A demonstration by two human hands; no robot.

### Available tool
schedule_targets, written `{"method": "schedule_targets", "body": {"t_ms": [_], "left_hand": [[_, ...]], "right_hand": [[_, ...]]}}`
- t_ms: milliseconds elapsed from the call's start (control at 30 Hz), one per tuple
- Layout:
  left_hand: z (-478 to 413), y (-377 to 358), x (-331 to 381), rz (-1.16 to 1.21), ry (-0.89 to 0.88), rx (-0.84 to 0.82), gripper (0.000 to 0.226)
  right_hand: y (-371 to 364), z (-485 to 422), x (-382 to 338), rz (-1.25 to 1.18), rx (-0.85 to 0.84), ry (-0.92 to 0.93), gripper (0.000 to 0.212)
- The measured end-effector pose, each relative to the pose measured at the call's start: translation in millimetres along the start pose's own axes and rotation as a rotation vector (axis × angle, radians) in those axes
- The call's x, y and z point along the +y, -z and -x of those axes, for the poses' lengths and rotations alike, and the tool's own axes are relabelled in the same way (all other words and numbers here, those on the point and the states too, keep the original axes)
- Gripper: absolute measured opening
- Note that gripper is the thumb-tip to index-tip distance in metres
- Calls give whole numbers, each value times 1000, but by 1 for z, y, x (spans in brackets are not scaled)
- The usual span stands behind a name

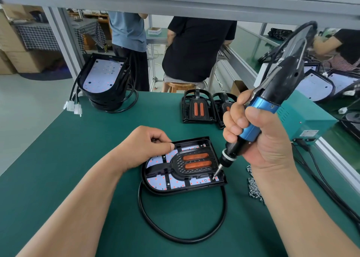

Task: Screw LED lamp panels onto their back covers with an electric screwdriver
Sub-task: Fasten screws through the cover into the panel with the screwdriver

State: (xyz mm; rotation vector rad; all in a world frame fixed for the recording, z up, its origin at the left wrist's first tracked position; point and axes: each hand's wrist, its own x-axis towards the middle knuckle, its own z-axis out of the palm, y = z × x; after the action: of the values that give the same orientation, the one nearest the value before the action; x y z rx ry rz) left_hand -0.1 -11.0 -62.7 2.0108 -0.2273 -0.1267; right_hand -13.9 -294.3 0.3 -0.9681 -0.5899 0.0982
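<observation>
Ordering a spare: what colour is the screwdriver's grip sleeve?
Blue; the screwdriver shows best in the head view.

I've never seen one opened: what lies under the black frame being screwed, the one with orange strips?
A white panel with red dots shows through the black frame's gaps. Its middle, beneath the orange strips, is covered.

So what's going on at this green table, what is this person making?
A person is assembling a lamp. Their right hand grips a blue-and-black electric screwdriver, its bit tip set at the near right corner of a white LED panel sitting in a black plastic back cover. Their left hand holds the cover's far left edge. A pile of small silver screws lies to the right on the green table; a stack of similar lamps sits far left.
</observation>
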Motion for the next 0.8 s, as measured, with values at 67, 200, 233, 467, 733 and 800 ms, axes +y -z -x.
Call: {"method": "schedule_targets", "body": {"t_ms": [67,200,233,467,733,800], "left_hand": [[0,0,0,-1,-4,3,16],[0,-2,-1,-3,-2,15,29],[0,-3,-1,-4,-3,17,30],[0,-3,-2,2,-8,26,24],[0,-1,0,33,11,-2,33],[0,-1,0,40,14,-10,33]], "right_hand": [[0,0,0,0,18,-14,14],[-1,-2,0,21,22,-41,13],[-1,-3,0,28,12,-44,13],[0,-2,0,13,-79,-33,15],[8,-1,6,-54,50,42,43],[10,-2,4,-63,90,65,44]]}}
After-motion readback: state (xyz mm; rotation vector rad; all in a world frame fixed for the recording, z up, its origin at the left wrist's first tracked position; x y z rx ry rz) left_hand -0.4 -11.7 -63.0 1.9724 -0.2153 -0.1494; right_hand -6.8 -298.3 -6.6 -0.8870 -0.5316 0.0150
